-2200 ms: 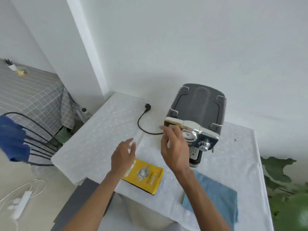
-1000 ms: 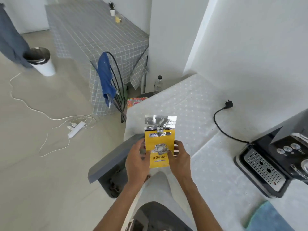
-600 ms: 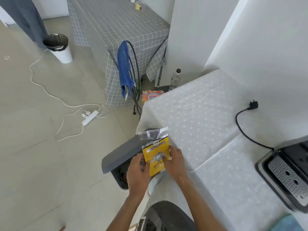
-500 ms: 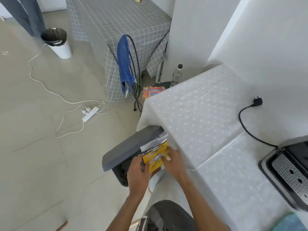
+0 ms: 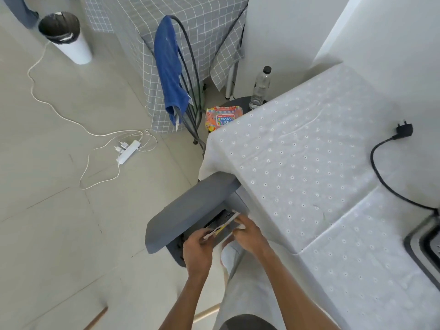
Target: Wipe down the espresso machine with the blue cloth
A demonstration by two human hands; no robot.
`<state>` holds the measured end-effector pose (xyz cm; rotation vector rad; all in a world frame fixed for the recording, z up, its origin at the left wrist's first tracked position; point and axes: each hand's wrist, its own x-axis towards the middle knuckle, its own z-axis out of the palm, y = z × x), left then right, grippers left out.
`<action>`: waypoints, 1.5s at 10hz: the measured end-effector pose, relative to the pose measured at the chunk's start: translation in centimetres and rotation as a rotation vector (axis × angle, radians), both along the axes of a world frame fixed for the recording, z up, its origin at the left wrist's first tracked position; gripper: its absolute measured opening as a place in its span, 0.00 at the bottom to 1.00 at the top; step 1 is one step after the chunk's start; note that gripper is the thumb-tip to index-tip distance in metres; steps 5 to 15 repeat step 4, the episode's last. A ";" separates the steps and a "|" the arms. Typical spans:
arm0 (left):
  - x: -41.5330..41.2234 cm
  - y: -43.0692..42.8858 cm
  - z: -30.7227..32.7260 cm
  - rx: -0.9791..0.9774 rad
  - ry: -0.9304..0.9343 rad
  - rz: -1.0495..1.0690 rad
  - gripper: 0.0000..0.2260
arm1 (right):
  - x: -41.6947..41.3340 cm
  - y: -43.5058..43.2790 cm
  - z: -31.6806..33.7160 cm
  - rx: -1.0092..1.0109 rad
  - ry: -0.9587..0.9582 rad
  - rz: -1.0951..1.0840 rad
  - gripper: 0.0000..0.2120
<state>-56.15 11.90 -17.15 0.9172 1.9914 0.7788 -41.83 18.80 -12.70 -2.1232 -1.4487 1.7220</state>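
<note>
My left hand (image 5: 198, 246) and right hand (image 5: 250, 236) both pinched the bag (image 5: 222, 228), fingers curled round its edges. They held it edge-on in the mouth of the grey bin (image 5: 190, 210), whose lid stood raised, just beside the table (image 5: 297, 151). The espresso machine (image 5: 426, 244) sat on the table at the far right, only a corner in view, its cord (image 5: 376, 167) lying loose.
</note>
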 end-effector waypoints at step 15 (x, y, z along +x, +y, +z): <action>-0.2 2.2 -2.7 -0.232 -0.074 -0.079 0.21 | 0.6 1.8 -0.6 -0.065 -0.007 0.079 0.25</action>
